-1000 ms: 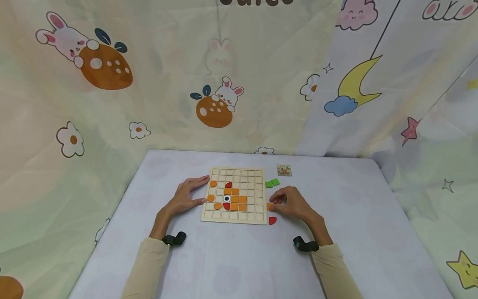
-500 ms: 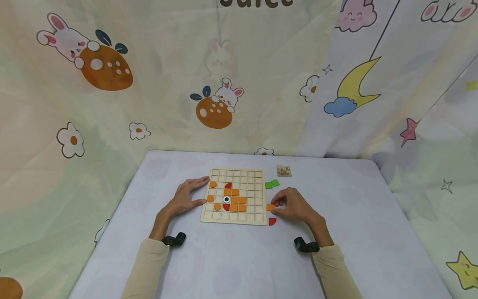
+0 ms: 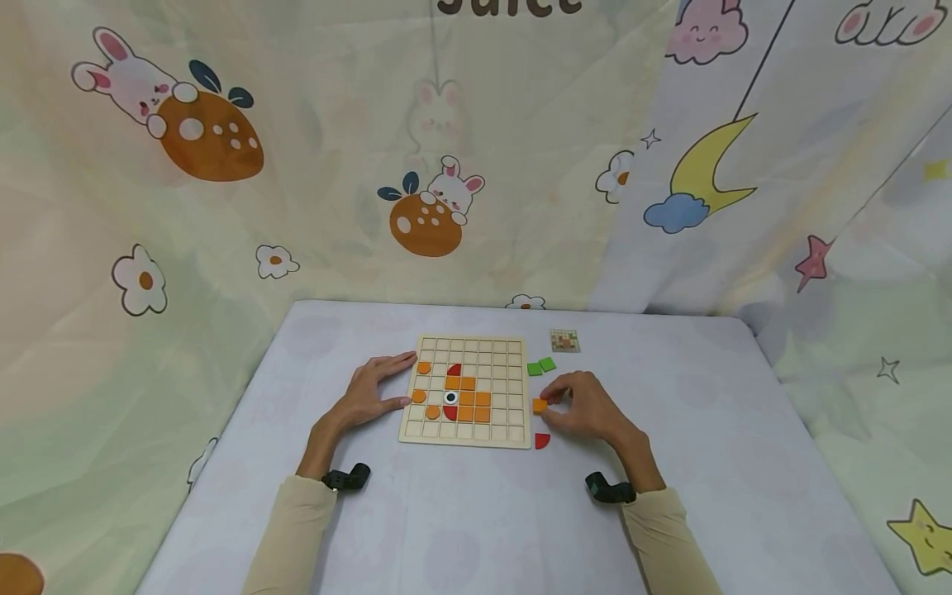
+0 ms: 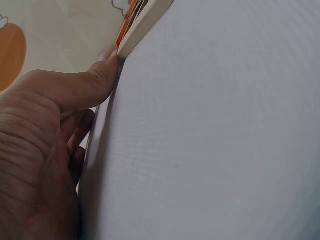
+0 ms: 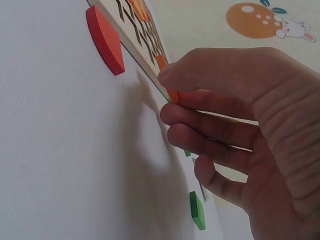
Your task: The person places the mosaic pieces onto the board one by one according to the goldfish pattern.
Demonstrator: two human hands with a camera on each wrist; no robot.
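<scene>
A wooden grid board [image 3: 509, 350] lies on the table, bearing orange squares [image 3: 483, 414], orange discs [image 3: 420, 397], red quarter-circles [image 3: 450, 412] and a black-and-white eye piece [image 3: 450, 397]. My left hand [image 3: 363, 392] touches the board's left edge with extended fingers and thumb; in the left wrist view the thumb [image 4: 80, 90] meets the rim. Just off the right edge, my right hand [image 3: 585, 406] pinches an orange square tile [image 3: 540, 406] between thumb and fingers. The right wrist view shows this tile [image 5: 172, 95] raised from the cloth, partly covered by the thumb.
Near the board's lower right corner lies a loose red quarter-circle [image 3: 542, 441]. Two green squares [image 3: 535, 369] sit above the right hand, beside the board. Behind them is a small patterned card [image 3: 564, 340]. A printed cloth backdrop [image 3: 521, 207] hangs behind the white table [image 3: 461, 512].
The orange tile has come up off the table in my right hand's pinch, tilting and shifting slightly. My left hand stays at the board's edge.
</scene>
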